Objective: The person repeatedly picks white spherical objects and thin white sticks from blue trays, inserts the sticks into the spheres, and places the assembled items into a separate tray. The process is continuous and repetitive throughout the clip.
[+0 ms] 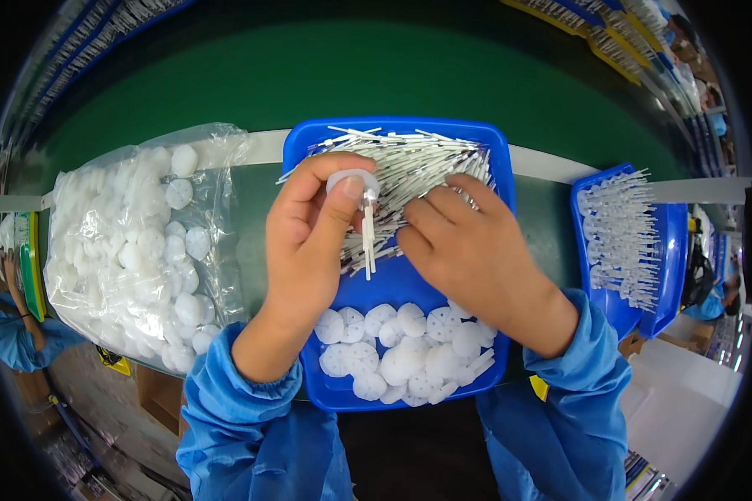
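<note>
My left hand (303, 225) is turned thumb side up, thumb (339, 210) and bent index finger (332, 163) pinched. My right hand (476, 259) is palm down, fingers (430, 219) curled. My arms (242, 409) converge from below, wrists (266, 344) bare.

Downward fisheye head view, close above left hand (307, 227) and right hand (470, 249)

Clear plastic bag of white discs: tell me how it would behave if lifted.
The clear plastic bag would probably sag, since its film is wrinkled. The white discs inside look loose, so they would likely shift. The bag's glossy surface may be slippery.
</note>
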Available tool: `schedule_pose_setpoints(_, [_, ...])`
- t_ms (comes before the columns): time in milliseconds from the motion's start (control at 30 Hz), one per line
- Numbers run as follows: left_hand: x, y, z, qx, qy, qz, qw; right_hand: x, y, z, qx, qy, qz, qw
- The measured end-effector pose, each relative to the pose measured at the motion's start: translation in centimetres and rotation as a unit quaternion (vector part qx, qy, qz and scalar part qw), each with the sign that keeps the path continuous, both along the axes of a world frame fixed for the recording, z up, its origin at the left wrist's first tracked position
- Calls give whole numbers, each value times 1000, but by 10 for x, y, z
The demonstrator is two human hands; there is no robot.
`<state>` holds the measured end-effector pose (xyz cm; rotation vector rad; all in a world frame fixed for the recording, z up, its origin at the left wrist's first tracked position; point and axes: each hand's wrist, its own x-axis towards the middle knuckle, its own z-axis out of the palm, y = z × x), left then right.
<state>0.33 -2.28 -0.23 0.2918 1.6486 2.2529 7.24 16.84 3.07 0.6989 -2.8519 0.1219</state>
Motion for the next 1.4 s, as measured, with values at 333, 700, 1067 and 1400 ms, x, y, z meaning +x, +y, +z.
schedule_pose_setpoints(333, [3, 6, -6, -62, 119, -25, 991, 10, 18, -21, -577, -72, -111, 806])
schedule_pose_setpoints(700, [4, 8, -6, -100, 196, 8, 975, 13, 22, -25, -442, -20, -128, 887])
schedule_pose_setpoints(1067, [4, 7, 7, -272, 357, 21, 893, 15, 13, -30, -466, -33, -151, 871])
schedule_pose_setpoints(1400, [11, 9, 10, -332, 487, 24, 808, 9, 13, -32, -388, 52, -154, 907])
